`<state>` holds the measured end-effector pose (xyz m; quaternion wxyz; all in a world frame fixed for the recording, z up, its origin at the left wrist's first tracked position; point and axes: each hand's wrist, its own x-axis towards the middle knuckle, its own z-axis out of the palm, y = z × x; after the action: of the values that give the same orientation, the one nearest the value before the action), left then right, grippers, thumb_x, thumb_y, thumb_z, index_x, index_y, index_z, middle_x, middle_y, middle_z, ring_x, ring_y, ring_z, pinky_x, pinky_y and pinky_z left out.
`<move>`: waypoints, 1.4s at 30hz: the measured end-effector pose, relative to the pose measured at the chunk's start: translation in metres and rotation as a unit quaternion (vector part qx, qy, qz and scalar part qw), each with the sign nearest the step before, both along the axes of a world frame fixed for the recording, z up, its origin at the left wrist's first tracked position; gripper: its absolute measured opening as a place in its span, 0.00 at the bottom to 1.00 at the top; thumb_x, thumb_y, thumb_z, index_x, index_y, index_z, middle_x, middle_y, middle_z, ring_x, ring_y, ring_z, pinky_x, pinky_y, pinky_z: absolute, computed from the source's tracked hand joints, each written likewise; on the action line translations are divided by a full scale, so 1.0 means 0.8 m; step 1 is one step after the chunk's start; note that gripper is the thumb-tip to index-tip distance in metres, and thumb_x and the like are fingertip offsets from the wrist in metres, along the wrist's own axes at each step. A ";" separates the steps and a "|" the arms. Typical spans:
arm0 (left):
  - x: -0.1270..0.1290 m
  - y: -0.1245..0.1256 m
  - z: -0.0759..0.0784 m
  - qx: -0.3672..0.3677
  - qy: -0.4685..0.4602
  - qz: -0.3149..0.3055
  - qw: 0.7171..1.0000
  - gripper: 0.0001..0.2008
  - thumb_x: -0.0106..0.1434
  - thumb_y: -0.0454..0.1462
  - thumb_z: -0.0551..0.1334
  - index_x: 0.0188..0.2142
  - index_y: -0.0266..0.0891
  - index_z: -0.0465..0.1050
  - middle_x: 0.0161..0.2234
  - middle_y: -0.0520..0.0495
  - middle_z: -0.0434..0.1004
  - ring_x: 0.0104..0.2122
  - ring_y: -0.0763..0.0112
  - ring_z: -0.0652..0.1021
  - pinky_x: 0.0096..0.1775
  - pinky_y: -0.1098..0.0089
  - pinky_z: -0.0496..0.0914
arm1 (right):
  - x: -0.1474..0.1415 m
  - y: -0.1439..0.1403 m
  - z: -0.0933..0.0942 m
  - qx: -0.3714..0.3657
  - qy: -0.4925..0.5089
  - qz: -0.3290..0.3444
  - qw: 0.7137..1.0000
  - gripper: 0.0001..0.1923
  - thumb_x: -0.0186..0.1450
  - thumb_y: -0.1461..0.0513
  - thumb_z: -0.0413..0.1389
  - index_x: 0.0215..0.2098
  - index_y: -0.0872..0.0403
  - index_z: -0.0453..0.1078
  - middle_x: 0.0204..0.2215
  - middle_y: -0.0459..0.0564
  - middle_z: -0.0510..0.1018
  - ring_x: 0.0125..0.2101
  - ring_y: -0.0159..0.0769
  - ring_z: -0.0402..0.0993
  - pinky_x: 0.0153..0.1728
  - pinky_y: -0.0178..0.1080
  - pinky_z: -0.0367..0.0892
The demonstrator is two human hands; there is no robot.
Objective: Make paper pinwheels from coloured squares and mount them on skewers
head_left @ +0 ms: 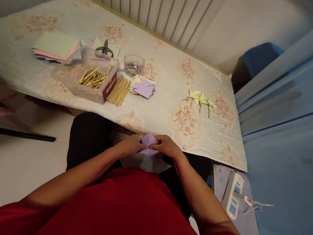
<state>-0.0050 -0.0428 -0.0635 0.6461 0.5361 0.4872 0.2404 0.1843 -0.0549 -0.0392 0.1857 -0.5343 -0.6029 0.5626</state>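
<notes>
Two hands meet low in the middle of the view, just below the near edge of the big flowery tabletop (72, 14). That tabletop is the largest thing, and it carries all the craft bits so they sit within reach. At about 10 o'clock from the hands lies a stack of colored paper (55, 46), laid flat. Next to it sits a clear plastic box (86, 75) with thin wooden sticks inside, and more loose sticks (119, 90) lie touching its side. Black scissors (105, 50) rest behind the box. A small clear cup (133, 65) of shiny little bits stands at 12 o'clock. Some folded paper pieces (143, 87) lie beside the sticks. Three little paper pinwheels (202, 99) lie apart at 1 o'clock, maybe so they do not get mixed up.

The left hand (131, 144) and right hand (168, 146) each pinch one side of a small purple paper (148, 143), held close to the body, off the tabletop. Both grips are closed on it, likely to press a fold. It is light purple, with a point sticking up between the fingers
</notes>
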 end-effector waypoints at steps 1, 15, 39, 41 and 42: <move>-0.001 0.001 0.000 0.019 0.010 -0.031 0.999 0.05 0.43 0.35 0.64 0.23 0.38 0.75 0.19 0.52 0.71 0.22 0.70 0.68 0.26 0.73 0.57 | -0.002 -0.001 -0.002 -0.003 0.000 -0.003 1.000 0.09 0.53 0.61 0.61 0.31 0.55 0.77 0.21 0.41 0.75 0.20 0.27 0.66 0.22 0.29 0.60; -0.012 0.007 0.005 0.087 0.098 -0.162 0.978 0.10 0.51 0.36 0.59 0.32 0.36 0.75 0.28 0.50 0.75 0.27 0.71 0.69 0.30 0.72 0.60 | -0.017 -0.011 -0.001 -0.009 -0.006 0.007 1.000 0.09 0.56 0.62 0.56 0.32 0.57 0.76 0.20 0.41 0.71 0.20 0.24 0.60 0.22 0.29 0.54; 0.005 -0.018 -0.013 -0.122 -0.237 0.142 0.953 0.18 0.48 0.39 0.69 0.39 0.35 0.76 0.34 0.45 0.79 0.31 0.70 0.75 0.37 0.70 0.66 | -0.050 -0.005 -0.042 -0.001 0.096 -0.290 0.952 0.11 0.50 0.58 0.58 0.29 0.57 0.73 0.20 0.43 0.72 0.19 0.28 0.63 0.21 0.31 0.58; 0.010 -0.018 -0.013 -0.108 -0.220 0.175 0.954 0.18 0.49 0.39 0.68 0.40 0.34 0.76 0.36 0.43 0.79 0.31 0.68 0.76 0.36 0.70 0.67 | -0.055 -0.005 -0.044 -0.002 0.090 -0.300 0.950 0.11 0.50 0.58 0.57 0.28 0.57 0.72 0.18 0.43 0.71 0.19 0.29 0.63 0.21 0.31 0.58; 0.013 -0.018 -0.013 -0.108 -0.211 0.190 0.953 0.18 0.49 0.39 0.68 0.40 0.34 0.76 0.36 0.42 0.79 0.32 0.67 0.76 0.35 0.70 0.67 | -0.056 -0.006 -0.045 -0.005 0.085 -0.302 0.949 0.10 0.51 0.58 0.57 0.27 0.57 0.72 0.18 0.43 0.71 0.19 0.29 0.64 0.21 0.31 0.58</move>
<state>0.0051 -0.0574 -0.0740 0.7301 0.2980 0.4560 0.4125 0.1394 -0.0594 -0.0753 0.3952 -0.6424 -0.3926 0.5264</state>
